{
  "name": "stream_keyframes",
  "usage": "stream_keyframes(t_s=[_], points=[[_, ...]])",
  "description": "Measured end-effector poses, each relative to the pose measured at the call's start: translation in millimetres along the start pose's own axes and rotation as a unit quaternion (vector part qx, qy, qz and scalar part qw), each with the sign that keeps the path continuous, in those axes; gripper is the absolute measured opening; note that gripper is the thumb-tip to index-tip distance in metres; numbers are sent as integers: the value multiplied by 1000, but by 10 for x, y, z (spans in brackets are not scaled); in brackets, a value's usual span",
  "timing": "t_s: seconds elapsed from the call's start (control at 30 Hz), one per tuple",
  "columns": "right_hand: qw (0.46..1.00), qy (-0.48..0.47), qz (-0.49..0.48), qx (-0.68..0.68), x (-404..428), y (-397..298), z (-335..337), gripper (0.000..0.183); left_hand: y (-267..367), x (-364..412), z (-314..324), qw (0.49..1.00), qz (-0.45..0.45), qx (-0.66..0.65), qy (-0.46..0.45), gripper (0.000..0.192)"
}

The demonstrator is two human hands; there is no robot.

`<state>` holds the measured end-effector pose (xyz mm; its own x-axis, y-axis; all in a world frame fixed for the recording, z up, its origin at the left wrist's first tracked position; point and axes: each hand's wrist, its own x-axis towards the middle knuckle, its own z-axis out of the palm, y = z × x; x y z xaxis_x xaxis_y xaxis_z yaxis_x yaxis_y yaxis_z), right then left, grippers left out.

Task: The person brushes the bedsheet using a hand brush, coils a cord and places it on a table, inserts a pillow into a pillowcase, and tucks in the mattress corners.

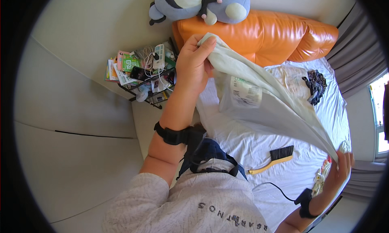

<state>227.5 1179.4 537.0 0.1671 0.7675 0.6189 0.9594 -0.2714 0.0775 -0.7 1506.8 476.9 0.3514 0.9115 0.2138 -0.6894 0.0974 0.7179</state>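
A large piece of pale, thin fabric (273, 111) is stretched in the air between my two hands, above the bed (234, 135). My left hand (196, 62) pinches one corner between thumb and fingers, up near the orange headboard. At the right rim of the view my right hand (343, 164) grips the opposite end. The fabric's upper edge is folded over, and a light patch (246, 92) bearing print shows on or through it. Below it on the white sheet lies a bed brush (275, 160) with black bristles and a yellowish wooden handle.
Crumpled beige cloth (288, 81) and a dark ruffled cloth (317, 87) lie by the orange padded headboard (258, 35), which has a plush toy (194, 5) on top. A cluttered rack (142, 71) holds papers, a phone and a power strip. Grey curtains (355, 56) hang right.
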Motion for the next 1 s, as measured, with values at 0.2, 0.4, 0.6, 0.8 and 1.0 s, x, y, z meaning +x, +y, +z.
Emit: stream_keyframes(t_s=[0.2,0.4,0.6,0.8,1.0], points=[[980,-159,14,116,-129,272,309,16,-80,-103,-126,997,-65,40,-10,12],[918,-192,137,317,-45,-160,563,75,-193,-196,140,996,-78,15,-47,15],[950,-282,25,129,-306,-775,1001,73,-229,-296,288,996,-82,11,-34,15],[971,-171,119,114,-280,-629,1160,53,-211,-352,315,994,-60,61,-70,18],[958,-100,201,179,-431,-363,1213,15,-170,-420,174,995,-57,-8,-77,18]])
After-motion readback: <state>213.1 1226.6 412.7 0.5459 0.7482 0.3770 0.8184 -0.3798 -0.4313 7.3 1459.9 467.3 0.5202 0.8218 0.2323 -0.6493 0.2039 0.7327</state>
